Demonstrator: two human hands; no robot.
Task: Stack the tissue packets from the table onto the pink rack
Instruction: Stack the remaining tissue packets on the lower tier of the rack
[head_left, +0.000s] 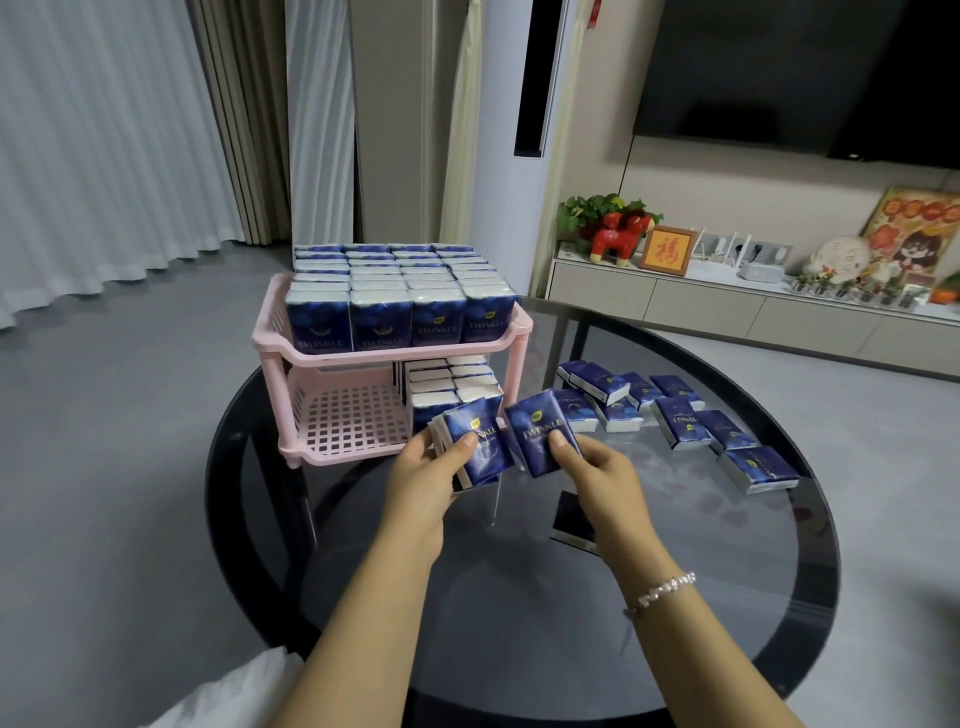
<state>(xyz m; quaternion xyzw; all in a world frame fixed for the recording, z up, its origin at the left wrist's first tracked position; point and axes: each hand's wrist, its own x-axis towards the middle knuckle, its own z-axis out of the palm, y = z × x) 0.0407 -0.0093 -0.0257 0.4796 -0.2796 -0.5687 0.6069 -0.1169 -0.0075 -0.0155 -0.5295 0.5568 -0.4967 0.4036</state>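
Several packets (470, 449) are gripped as a bunch by left hand (421, 480), one more packet (537, 434) pinched by right hand (592, 467), just before pink rack (332, 358) btm shelf; bunch could fan & spill if loosened.

Grey floor (104, 415), pale curtains (104, 130), wall-mounted dark television (805, 67), low beige cabinet (701, 312), round dark glass table (519, 597)
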